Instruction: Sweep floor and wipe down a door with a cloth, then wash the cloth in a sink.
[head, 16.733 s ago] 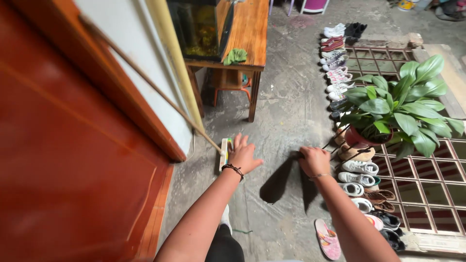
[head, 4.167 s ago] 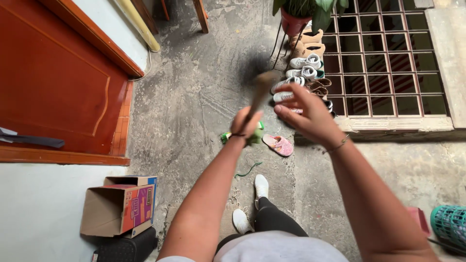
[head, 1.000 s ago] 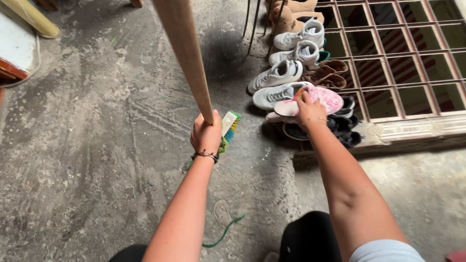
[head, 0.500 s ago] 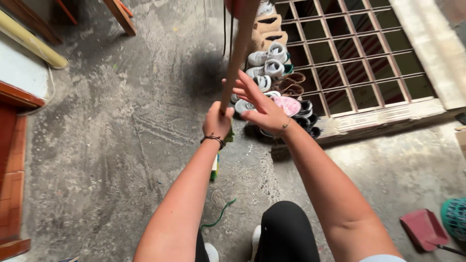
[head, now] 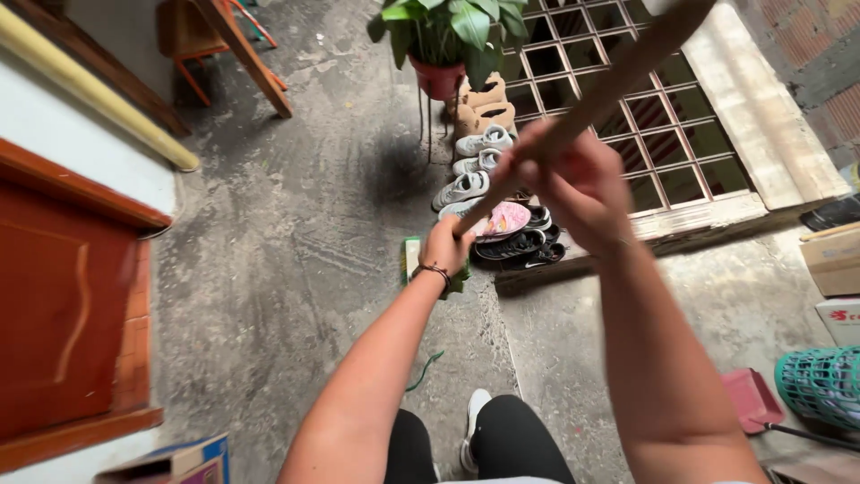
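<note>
I grip the broom's long bare wooden handle [head: 598, 94] with both fists closed, left hand [head: 445, 246] low, right hand [head: 573, 175] higher, its colourful-bristled head [head: 413, 260] resting on the concrete floor [head: 296, 233] beside the shoes [head: 488, 193].

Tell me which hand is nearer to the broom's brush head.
Left. The left hand grips the handle low, just above the brush head; the right hand grips the wooden handle higher up, farther away.
</note>
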